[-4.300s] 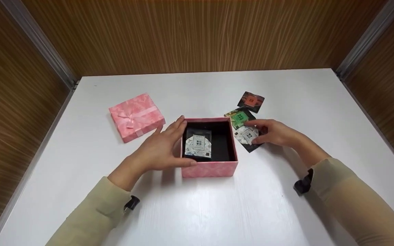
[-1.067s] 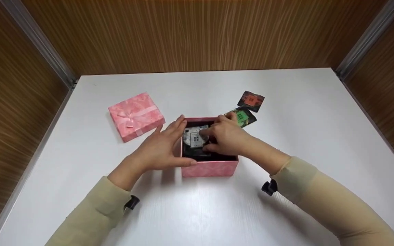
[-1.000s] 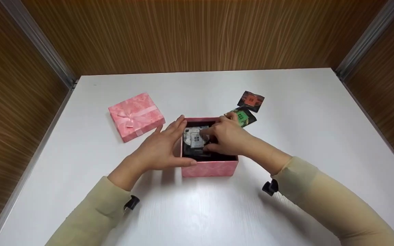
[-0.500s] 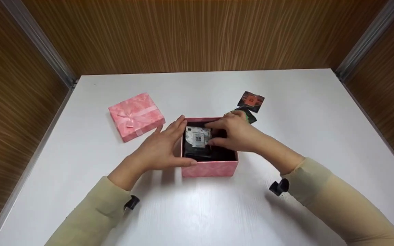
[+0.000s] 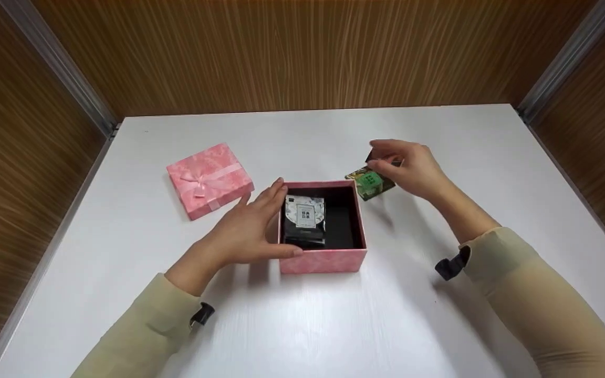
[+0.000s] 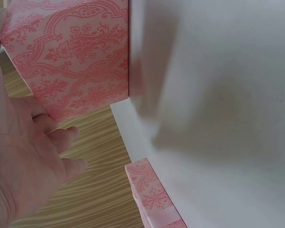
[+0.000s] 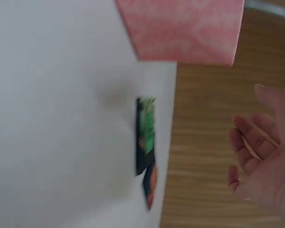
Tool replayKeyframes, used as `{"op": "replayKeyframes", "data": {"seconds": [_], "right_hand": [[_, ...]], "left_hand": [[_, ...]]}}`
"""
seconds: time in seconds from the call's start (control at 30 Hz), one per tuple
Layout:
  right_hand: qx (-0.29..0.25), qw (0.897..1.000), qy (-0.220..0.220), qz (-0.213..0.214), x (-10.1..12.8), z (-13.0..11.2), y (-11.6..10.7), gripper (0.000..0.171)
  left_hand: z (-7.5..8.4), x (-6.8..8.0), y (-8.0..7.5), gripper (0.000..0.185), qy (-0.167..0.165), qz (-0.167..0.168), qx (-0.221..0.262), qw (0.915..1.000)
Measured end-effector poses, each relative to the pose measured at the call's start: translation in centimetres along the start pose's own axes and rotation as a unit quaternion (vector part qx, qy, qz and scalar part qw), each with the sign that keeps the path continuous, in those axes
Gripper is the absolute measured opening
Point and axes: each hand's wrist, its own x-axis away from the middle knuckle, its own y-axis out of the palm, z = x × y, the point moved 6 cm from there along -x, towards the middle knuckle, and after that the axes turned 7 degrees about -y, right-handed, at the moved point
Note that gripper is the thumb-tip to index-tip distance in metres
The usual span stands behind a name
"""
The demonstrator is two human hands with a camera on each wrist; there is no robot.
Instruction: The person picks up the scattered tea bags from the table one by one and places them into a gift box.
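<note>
My left hand (image 5: pixel 242 231) holds the left side of a pink patterned gift box (image 5: pixel 321 261), with its thumb on the front rim and fingertips at the back corner. Inside the box, to the left, lies a black sachet (image 5: pixel 305 239) with a white floral label. My right hand (image 5: pixel 413 165) hovers over the sachets to the right of the box, fingers loosely bent and nothing between them. Below it lies a green-labelled sachet (image 5: pixel 369 181). A red-labelled sachet (image 7: pixel 153 179) adjoins this one, and the hand mostly covers it in the head view.
The pink lid (image 5: pixel 210 178) with a ribbon bow rests on the white table (image 5: pixel 302 325) left of the box. Wood-grain panels (image 5: pixel 302 58) close off the back and both sides.
A white-labelled sachet has gone from the table into the box. My right hand has let go of it and moved right and back, over the remaining sachets. The left hand stays put.
</note>
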Motion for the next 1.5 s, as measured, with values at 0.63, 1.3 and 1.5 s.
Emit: {"op": "replayKeyframes", "data": {"seconds": [0.63, 1.3, 1.5], "right_hand": [[-0.144, 0.969, 0.200, -0.009, 2.3, 9.1, 2.0, 0.060], [-0.063, 0.975, 0.201, -0.070, 2.1, 8.7, 4.5, 0.081], [-0.024, 0.971, 0.220, -0.089, 2.2, 8.8, 4.5, 0.090]], "left_hand": [[0.0, 0.0, -0.1, 0.132, -0.002, 0.000, -0.003, 1.0000], [-0.1, 0.0, 0.1, 0.134, -0.004, 0.004, 0.002, 1.0000], [0.0, 0.0, 0.1, 0.134, -0.004, 0.004, 0.006, 1.0000]]}}
